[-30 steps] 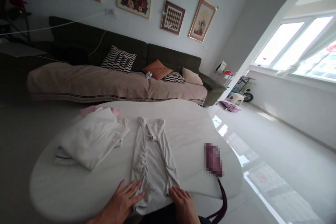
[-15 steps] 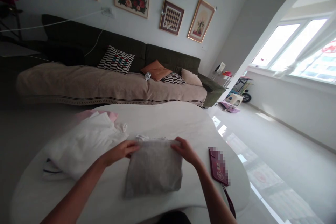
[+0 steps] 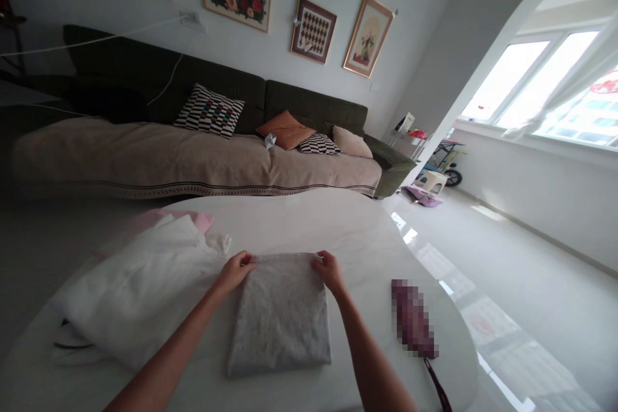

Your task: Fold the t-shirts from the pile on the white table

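Observation:
A grey folded garment (image 3: 282,315) lies in a neat rectangle on the white table (image 3: 357,232); its exact kind does not show. At its far left corner, my left hand (image 3: 237,268) pinches the edge between thumb and fingers. My right hand (image 3: 329,270) grips the far right corner in the same way. To the left of my left forearm lies a loose heap of white clothing (image 3: 145,277), with a pink cloth (image 3: 203,221) partly under its far side.
A dark red pouch (image 3: 412,318) with a wrist strap rests on the table's right part. Behind the table stands a dark green sofa (image 3: 313,100) with a beige cover and several cushions. A white stool (image 3: 431,181) is on the floor at the right.
The far edge of the grey garment now lies flat and straight, and the white frilled edge behind it no longer shows. Both hands still hold its far corners. The view has shifted slightly.

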A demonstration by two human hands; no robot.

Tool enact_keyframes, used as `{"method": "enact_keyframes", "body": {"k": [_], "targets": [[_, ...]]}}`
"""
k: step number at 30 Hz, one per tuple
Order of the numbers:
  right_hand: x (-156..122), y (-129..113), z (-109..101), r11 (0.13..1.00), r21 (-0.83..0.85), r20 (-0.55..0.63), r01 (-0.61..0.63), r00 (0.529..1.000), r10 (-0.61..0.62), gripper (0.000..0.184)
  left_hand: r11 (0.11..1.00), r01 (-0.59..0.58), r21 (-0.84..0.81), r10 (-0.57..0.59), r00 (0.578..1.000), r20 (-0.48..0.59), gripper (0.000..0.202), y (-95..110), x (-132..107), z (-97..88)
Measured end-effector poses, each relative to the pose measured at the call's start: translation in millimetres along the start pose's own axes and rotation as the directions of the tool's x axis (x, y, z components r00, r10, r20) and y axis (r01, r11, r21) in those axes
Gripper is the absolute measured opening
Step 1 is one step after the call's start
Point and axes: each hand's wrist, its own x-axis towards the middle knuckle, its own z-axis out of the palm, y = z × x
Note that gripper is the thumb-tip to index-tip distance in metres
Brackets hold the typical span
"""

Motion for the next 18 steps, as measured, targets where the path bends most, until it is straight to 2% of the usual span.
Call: {"method": "enact_keyframes", "body": {"k": [2,4,8,11,14,16,18], "targets": [[-1,-3,6,0.997,-0.066,-0.005,-0.048,0.999,0.047,0.029,0.998,-0.008,0.068,0.013,0.997,-0.075,0.008,-1,4,4.6],[-6,-7,13,0.988,-0.126,-0.009,-0.093,0.996,0.093,0.031,0.994,-0.009,0.110,0.023,0.992,-0.126,0.007,-1,5,11.9],[-12,-22,11,0.982,-0.146,0.007,-0.118,0.993,0.120,0.030,0.995,0.010,0.097,0.002,0.992,-0.126,0.013,9,4,16.2],[-11,-42,-12,0.995,-0.095,0.022,-0.039,0.999,0.041,0.028,1.000,-0.025,0.019,0.026,0.999,-0.034,0.013,30,3,0.2],[-23,-67,-48,0.994,-0.026,-0.021,0.105,0.994,-0.105,0.016,0.987,-0.137,-0.084,0.139,0.990,0.013,0.025,62,-10,-26.0],[-44,-83,-69,0.976,0.013,-0.088,0.218,0.972,-0.216,0.012,0.963,-0.224,-0.147,0.227,0.974,0.003,0.031,82,-30,-41.0],[-74,-90,-81,0.949,0.032,-0.158,0.314,0.939,-0.306,0.013,0.934,-0.323,-0.154,0.326,0.945,-0.006,0.028,91,-58,-48.1]]}}
